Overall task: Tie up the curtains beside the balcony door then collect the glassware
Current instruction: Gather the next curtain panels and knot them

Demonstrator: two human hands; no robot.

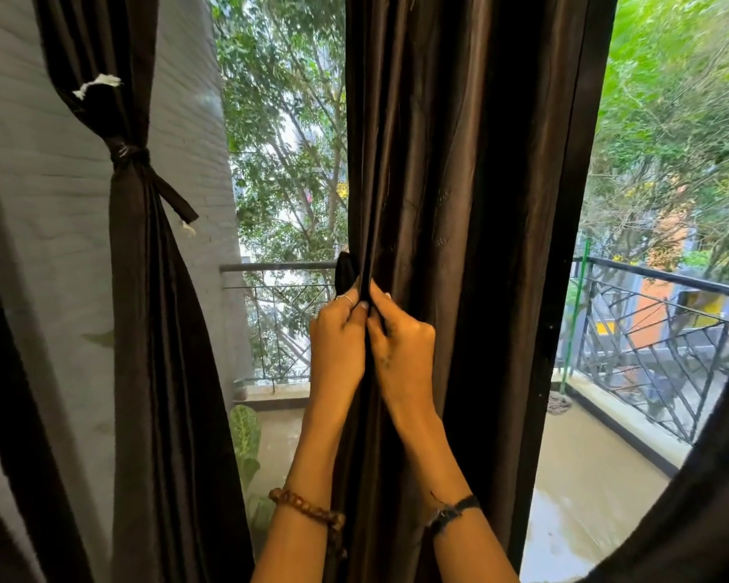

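One curtain (144, 288) is tied already; your left hand (337, 342) and right hand (400, 347) have fingers curled around the middle curtain (459, 204), glassware uncollected.

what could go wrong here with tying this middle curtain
1. Both hands, left hand and right hand, pinch the thin dark fabric tie strip close together, so the grip may slip before a knot forms.
2. The wide dark brown satin curtain hangs mostly ungathered to the right of the hands, so the tie might catch only part of it.
3. The already tied dark curtain on the left has a frayed tie end; hard pulling might fray this one too.
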